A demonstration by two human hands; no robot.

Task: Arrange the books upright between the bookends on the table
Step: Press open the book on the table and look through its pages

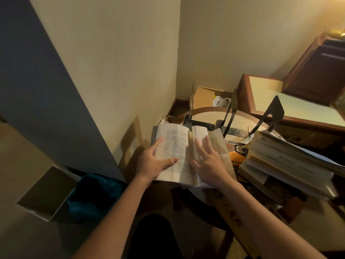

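Pinching grip from left hand (pixel 153 165) on the open yellowed paperback book (pixel 173 146), thumb on the left page; right hand (pixel 207 161) spread flat across the right pages. Held at the round wooden worktop (pixel 205 108) edge, near the black metal bookends (pixel 278 107). Best next, arguably: close covers fully, square the pages, stand upright between the plates, clear of the leaning stack of pale books (pixel 289 161).

Columns of small printed Chinese characters fill both pages of the open book (pixel 173 152), too fine to make out. An orange cover (pixel 236 159) beside it carries bold dark characters (partly hidden under the stack of books (pixel 287 165), whose spines show faint lines of print). Larger dark characters run down a tan strip (pixel 228 210) lower in the frame; none reads clearly.
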